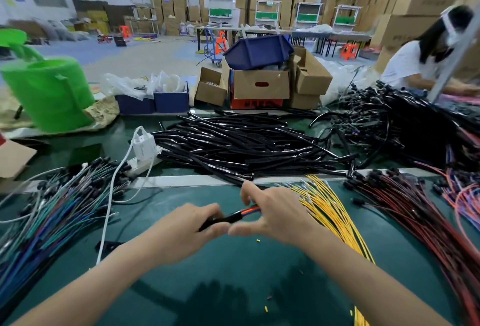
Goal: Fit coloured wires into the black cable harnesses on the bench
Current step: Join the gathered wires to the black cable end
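My left hand (191, 227) grips a black harness tube (223, 219) just above the green bench. Red, orange and blue wires (250, 210) stick out of the tube's right end. My right hand (270, 209) holds those wires, its thumb stretched toward my left hand and its index finger raised. A big heap of black tubes (241, 141) lies behind my hands. Yellow wires (330, 209) fan out to the right of my right hand.
Blue, green and grey wires (52, 211) lie on the left, red wires (426, 224) on the right. A white power strip with a charger (141, 151) sits left of the tubes. Cardboard boxes (259, 84) and a green bag (49, 92) stand behind. A person (420, 63) works at the far right.
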Available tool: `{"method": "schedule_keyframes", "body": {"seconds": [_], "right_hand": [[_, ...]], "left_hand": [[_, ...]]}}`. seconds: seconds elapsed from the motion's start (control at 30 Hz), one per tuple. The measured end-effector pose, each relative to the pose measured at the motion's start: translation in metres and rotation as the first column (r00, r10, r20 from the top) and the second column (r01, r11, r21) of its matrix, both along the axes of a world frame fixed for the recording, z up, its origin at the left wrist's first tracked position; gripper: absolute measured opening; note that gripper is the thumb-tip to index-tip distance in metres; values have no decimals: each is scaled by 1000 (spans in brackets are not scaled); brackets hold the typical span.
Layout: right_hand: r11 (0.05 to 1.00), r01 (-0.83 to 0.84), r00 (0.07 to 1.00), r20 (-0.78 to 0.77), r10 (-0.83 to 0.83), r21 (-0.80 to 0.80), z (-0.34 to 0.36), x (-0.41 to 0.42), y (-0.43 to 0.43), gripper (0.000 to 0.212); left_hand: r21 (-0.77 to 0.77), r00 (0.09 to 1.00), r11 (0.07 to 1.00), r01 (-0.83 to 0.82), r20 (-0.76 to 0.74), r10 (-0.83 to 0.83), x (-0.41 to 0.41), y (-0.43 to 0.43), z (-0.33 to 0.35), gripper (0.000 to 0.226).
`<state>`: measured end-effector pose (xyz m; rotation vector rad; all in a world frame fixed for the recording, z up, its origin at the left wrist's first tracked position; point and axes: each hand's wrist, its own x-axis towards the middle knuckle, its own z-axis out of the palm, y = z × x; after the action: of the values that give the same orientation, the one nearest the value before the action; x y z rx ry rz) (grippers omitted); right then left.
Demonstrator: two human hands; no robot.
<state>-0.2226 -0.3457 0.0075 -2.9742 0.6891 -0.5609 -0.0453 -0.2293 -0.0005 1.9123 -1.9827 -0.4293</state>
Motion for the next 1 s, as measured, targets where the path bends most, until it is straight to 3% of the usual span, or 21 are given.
{"method": "schedule_keyframes", "body": {"seconds": [0.07,0.13,0.23,0.3,0.53,0.77,0.9,1.0], "right_hand": [[999,-16,999,-40,14,-29,-3,-7,-3,54],[998,-58,996,-63,57,-14,-7,-13,-10,26],[998,-19,996,-83,23,57,-14,-23,-17,20],[996,24,992,-124,-14,84,-16,-27,-15,13],[991,-53,965,-260,19,-126,-10,-27,-2,32],[991,-108,944,-321,77,-79,2,-14,21,28],[990,-134,924,-365,112,-36,6,-11,30,47],[984,-177,928,-335,161,-19,5,-9,32,42]], "left_hand": [[51,999,999,-6,36,4,9,5,-8,43],[36,997,999,10,76,-13,14,7,-9,48],[2,995,1000,22,100,-23,19,6,-10,64],[20,993,1000,23,112,-25,18,7,-10,60],[98,986,993,62,149,-76,4,8,-7,36],[103,972,993,59,221,-81,-17,2,-7,36],[168,940,983,80,315,-130,-22,2,-5,34],[231,906,968,101,381,-185,-26,1,-6,40]]}}
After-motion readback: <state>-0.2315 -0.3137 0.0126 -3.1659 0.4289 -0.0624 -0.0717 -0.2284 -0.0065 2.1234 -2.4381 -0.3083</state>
